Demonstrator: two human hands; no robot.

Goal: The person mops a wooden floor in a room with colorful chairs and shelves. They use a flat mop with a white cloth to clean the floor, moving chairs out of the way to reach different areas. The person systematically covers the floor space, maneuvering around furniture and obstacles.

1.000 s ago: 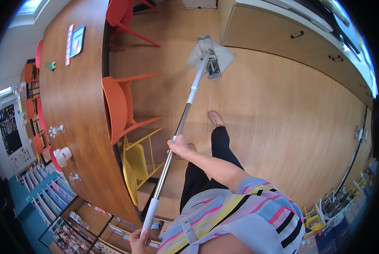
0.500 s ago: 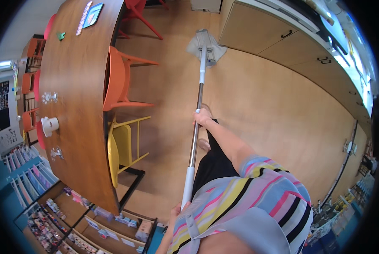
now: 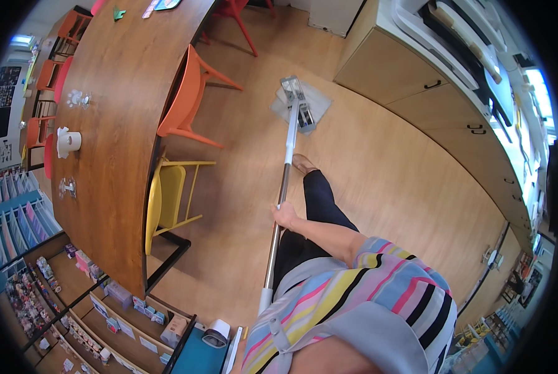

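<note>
Right hand (image 3: 285,215) grips one mop (image 3: 284,179); one yellow chair (image 3: 171,197) nearby.

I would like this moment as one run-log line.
right hand: closed around silver-and-white mop pole | left hand: not visible | grey rectangular mop head: over white cloth, on pale wood-toned floor

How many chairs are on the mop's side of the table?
3: red chair farthest, partly out of frame; orange chair in the middle; yellow chair nearest. More may be hidden.
</note>
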